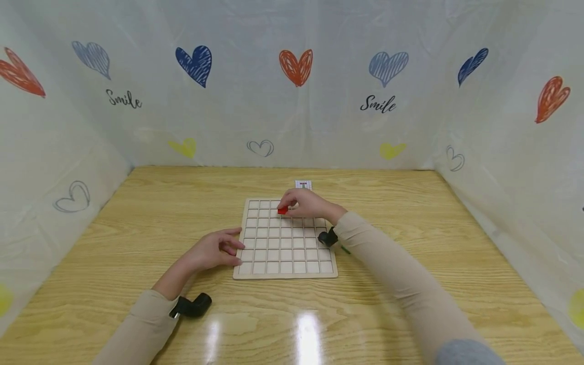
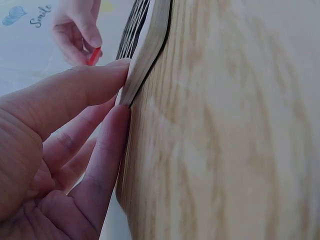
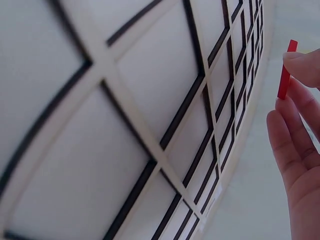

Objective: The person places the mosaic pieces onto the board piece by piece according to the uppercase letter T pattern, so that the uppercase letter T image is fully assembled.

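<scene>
A square wooden grid board [image 1: 286,276] lies flat on the table, its cells framed by thin raised strips. My right hand [image 1: 306,203] pinches a thin red square tile [image 1: 283,210] between thumb and fingertips, over the board's far rows. From the right wrist view, the red tile [image 3: 287,70] stands edge-on, raised off the grid. My left hand [image 1: 211,251] is at the board's left side, fingers loosely extended. Seen from the left wrist, its fingertips [image 2: 117,115] touch the board's edge.
A small printed card [image 1: 303,184] with a grid pattern lies beyond the board, partly behind my right hand. Something small and green [image 1: 345,249] shows beside the board under my right forearm. Heart-printed curtains [image 1: 292,116] border the wooden table [image 1: 283,319].
</scene>
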### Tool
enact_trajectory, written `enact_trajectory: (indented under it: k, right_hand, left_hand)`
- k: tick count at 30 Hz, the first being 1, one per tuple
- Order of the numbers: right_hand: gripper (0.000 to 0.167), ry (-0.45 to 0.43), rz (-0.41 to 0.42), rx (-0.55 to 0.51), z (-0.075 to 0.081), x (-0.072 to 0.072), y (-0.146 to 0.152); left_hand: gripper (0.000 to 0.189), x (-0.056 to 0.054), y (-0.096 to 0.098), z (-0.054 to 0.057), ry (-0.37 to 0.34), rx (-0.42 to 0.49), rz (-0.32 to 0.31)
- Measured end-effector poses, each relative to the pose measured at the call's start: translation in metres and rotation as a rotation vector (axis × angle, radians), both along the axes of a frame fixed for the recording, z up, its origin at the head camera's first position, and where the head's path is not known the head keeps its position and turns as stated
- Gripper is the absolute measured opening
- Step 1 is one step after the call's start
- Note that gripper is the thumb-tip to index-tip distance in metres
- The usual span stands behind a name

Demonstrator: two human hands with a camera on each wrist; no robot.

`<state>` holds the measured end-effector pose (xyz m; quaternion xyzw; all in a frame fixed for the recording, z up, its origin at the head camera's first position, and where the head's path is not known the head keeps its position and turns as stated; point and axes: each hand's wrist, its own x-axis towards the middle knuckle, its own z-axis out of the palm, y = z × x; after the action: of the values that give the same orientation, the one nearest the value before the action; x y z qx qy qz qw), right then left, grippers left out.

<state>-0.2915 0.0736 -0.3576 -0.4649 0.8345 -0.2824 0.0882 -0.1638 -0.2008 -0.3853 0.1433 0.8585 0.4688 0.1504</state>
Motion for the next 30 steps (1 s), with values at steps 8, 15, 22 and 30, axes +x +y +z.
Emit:
enact_trajectory:
  k: [8,15,22,30]
  right_hand:
    - [0.023,-0.038,-0.016,0.024,-0.005,-0.007,-0.014]
    - [0.023,-0.030,-0.018,0.047,-0.007,-0.011,-0.023]
    - [0.021,-0.020,-0.018,0.098,-0.013,-0.015,-0.027]
    - [0.020,-0.021,-0.022,0.111,-0.013,-0.014,-0.026]
  left_hand:
    - [0.033,-0.001,0.000,-0.001,0.000,-0.022,0.016]
    - [0.033,-0.003,-0.001,-0.002,-0.002,-0.022,0.015]
    - [0.034,-0.002,0.000,0.000,-0.005,-0.012,0.007]
    - [0.034,0.000,0.001,0.002,-0.004,0.001,0.004]
